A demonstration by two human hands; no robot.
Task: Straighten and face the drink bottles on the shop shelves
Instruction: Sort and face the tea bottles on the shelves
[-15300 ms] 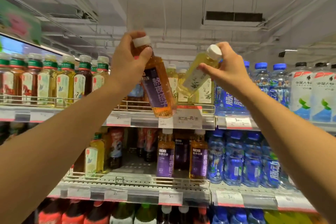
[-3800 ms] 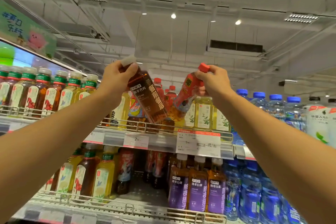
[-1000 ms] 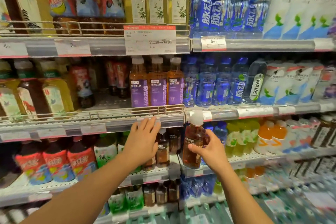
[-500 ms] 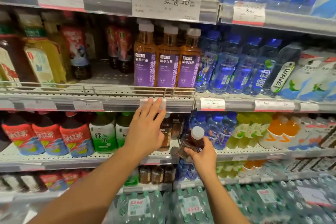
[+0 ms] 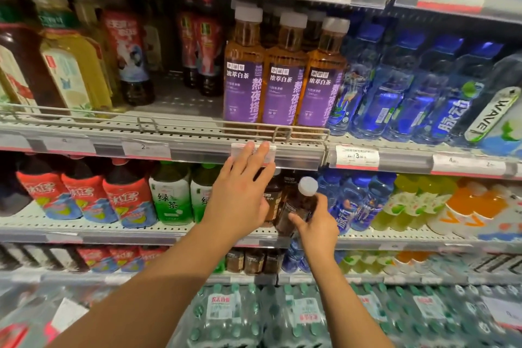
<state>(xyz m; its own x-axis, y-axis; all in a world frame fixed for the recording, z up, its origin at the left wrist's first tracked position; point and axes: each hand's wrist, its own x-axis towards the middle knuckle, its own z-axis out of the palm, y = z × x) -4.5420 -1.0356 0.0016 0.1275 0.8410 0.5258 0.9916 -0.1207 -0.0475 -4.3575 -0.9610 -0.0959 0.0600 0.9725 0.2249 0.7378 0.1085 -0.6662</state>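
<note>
My right hand (image 5: 316, 227) grips a small brown tea bottle with a white cap (image 5: 300, 203), tilted left at the front of the third shelf (image 5: 141, 230). My left hand (image 5: 240, 192) is spread flat with straight fingers in front of the dark brown bottles (image 5: 272, 200) there, fingertips reaching the price rail (image 5: 197, 149) of the shelf above. Three amber bottles with purple labels (image 5: 285, 73) stand upright and face forward on that upper shelf.
Red-labelled tea bottles (image 5: 84, 195) and green tea bottles (image 5: 172, 195) stand left of my hands; blue water bottles (image 5: 356, 200) and yellow and orange drinks (image 5: 440, 203) to the right. Shrink-wrapped water packs (image 5: 282, 316) lie at the bottom. A wire guard (image 5: 158, 124) runs along the upper shelf.
The view has closed in on the shelves. My right hand has carried the brown bottle a little further in towards the third shelf; my left hand stays spread by the price rail.
</note>
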